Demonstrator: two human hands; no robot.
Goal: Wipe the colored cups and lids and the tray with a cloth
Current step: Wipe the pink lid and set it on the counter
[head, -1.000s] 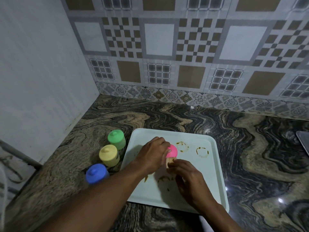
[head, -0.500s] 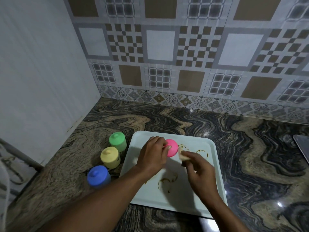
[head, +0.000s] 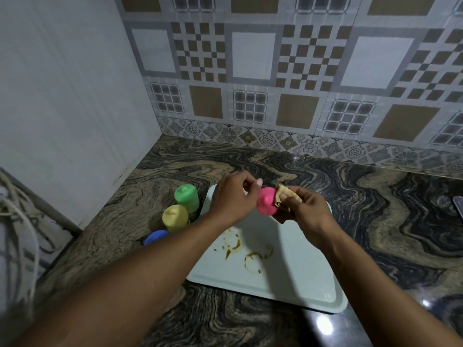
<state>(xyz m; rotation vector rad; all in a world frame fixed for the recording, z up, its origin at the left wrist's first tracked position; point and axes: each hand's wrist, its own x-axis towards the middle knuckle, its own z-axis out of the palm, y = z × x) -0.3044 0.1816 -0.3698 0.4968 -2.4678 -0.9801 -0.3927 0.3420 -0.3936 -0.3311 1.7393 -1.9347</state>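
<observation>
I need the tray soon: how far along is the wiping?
Possibly done: green cup, yellow cup and blue cup stand beside the tray. In hand: left hand holds the pink cup, right hand presses the cloth to it. Left: brown ring stains on the tray.

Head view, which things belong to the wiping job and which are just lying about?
Job: pink cup, cloth, stained tray, green cup, yellow cup, blue cup.
Lying about: cables on the left, grey object at the right edge.
</observation>
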